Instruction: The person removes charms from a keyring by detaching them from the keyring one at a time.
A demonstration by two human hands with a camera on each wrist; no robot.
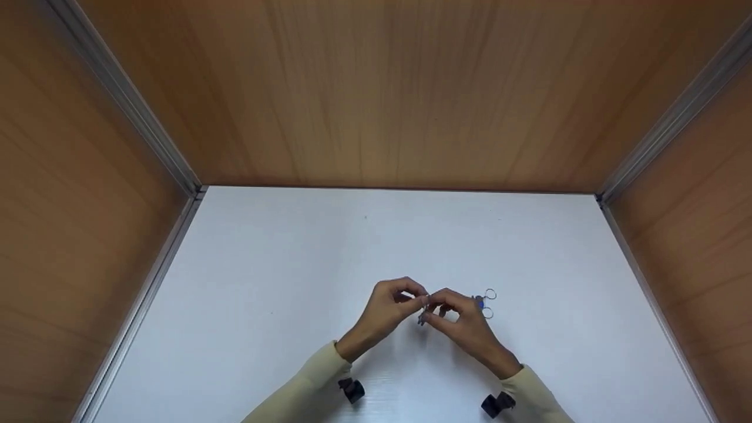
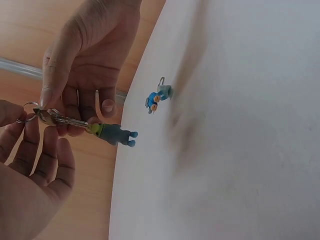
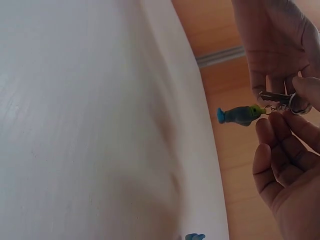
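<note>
Hanging above the white table, a silver key on a split ring carries a small blue-green figure charm. The left hand pinches the key between thumb and curled fingers. The right hand pinches the ring at its fingertips, the remaining fingers loosely bent. Both hands meet over the table's near centre. A second blue charm with rings lies on the table just beside the right hand.
</note>
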